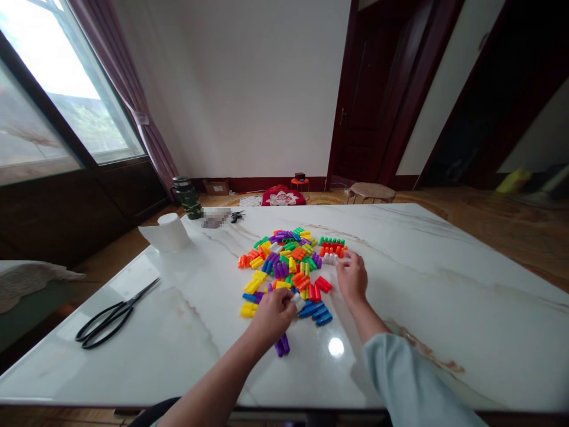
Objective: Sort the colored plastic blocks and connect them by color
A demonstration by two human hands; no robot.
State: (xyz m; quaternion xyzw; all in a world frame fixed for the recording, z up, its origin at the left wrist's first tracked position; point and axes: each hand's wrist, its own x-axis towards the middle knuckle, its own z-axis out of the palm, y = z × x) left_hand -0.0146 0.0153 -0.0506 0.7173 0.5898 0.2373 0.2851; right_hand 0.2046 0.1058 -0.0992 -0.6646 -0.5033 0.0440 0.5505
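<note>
My left hand [272, 313] is closed in a pinch on a white plastic building block [297, 301] at the near edge of a multicoloured pile of blocks [284, 267]. Farther right, my right hand [353, 277] has its fingers at the right end of another white block [329, 259]. That block lies in front of neat rows of orange blocks [332, 251], red blocks [333, 244] and green blocks [332, 240]. Close to my left hand lie blue blocks [316, 313], yellow blocks [249, 309] and a purple block [282, 345], partly covered by the hand.
Black-handled scissors [118, 314] rest on the left of the marble-patterned table [444, 279]. Behind them are a white paper roll [171, 232], a camouflage flask [186, 198] and small pliers [237, 216]. A round stool [371, 191] stands beyond the far edge.
</note>
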